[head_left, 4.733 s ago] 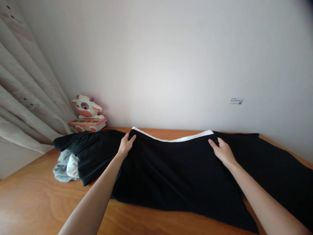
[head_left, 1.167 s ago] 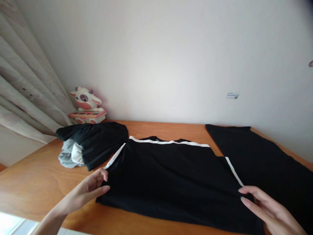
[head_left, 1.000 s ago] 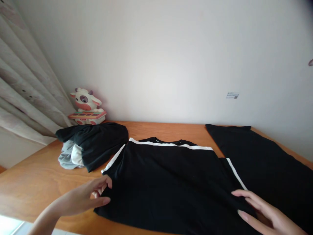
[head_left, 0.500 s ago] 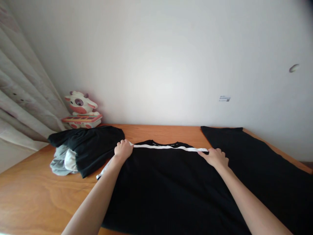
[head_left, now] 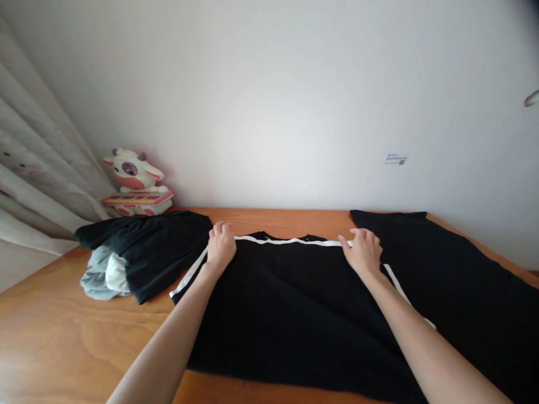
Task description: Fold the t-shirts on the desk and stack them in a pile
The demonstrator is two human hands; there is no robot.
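A black T-shirt [head_left: 286, 308] with white stripes along its shoulders and sleeves lies spread on the wooden surface, its neckline toward the wall. My left hand [head_left: 221, 244] is closed on the left shoulder, fingers curled over the striped edge. At the right shoulder, my right hand [head_left: 365, 252] has its fingers bent over the edge and its thumb out to the side by the stripe. The white stripe runs nearly straight between the hands. A striped sleeve shows outside each forearm. The fabric under the fingers is hidden.
A rumpled pile of black clothing [head_left: 168, 252] with a grey and white garment [head_left: 101, 275] lies left on the wooden table [head_left: 54, 336]. Behind it stands a cow toy with a keyboard [head_left: 137, 185], beside a curtain [head_left: 37, 151]. Another black garment [head_left: 455, 280] lies flat at right.
Both hands have moved slightly toward the wall with the T-shirt's shoulder edge. The bottom hem has come into view, and the right sleeve's stripe now shows. The view has shifted slightly.
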